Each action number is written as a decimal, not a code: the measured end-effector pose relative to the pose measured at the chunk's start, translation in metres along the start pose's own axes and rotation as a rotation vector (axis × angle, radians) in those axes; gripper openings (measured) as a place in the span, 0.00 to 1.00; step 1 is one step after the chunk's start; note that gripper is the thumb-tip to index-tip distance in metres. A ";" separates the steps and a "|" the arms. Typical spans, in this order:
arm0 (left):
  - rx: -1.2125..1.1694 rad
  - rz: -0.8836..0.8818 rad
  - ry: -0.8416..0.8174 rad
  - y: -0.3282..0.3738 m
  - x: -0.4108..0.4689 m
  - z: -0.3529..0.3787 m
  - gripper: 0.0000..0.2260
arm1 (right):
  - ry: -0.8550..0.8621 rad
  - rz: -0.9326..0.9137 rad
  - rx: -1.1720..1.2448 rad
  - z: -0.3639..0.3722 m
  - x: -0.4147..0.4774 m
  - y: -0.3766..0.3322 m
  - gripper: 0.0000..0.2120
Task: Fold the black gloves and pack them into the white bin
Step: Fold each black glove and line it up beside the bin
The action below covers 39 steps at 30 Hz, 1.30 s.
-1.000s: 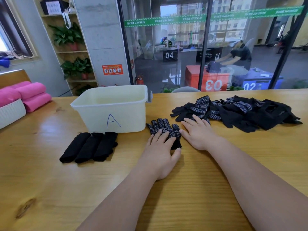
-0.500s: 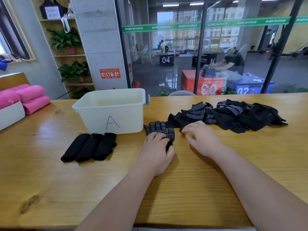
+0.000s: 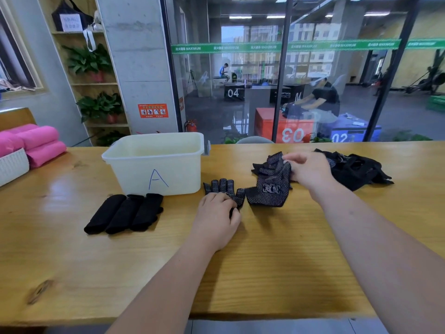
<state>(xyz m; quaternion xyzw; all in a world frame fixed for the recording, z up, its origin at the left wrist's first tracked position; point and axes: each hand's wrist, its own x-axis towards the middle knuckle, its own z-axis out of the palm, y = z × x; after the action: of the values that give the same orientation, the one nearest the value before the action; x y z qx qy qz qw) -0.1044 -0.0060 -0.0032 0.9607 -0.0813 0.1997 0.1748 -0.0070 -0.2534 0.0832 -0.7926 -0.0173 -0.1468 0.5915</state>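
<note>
Head view: left hand (image 3: 216, 219) lies palm-down on dotted glove (image 3: 222, 185) just right of white bin (image 3: 183, 165), grip unclear. Right hand (image 3: 310, 169) pinches second glove (image 3: 269, 191) farther right of bin, dangling to counter (image 3: 265, 261) beside loose pile (image 3: 356, 169).

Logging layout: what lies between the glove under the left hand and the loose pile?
Head view: one dotted glove, pinched at its top by the right hand.

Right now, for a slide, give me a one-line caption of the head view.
Left hand holds one dotted glove by the white bin; right hand pinches a second glove beside the pile.
</note>
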 end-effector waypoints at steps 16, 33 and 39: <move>-0.007 0.014 -0.007 -0.001 0.000 0.001 0.15 | -0.349 -0.477 -0.652 -0.006 -0.073 0.064 0.07; -0.006 0.096 0.049 -0.002 -0.003 0.003 0.13 | -0.050 -0.466 -0.997 0.008 -0.076 0.073 0.11; 0.039 0.103 0.032 0.002 -0.005 -0.001 0.13 | -0.092 -0.470 -0.896 0.007 -0.077 0.070 0.18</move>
<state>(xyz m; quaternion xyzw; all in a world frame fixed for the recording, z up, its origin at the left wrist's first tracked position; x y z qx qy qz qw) -0.1098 -0.0072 -0.0037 0.9552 -0.1238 0.2251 0.1468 -0.0652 -0.2568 -0.0031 -0.9490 -0.1564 -0.2337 0.1429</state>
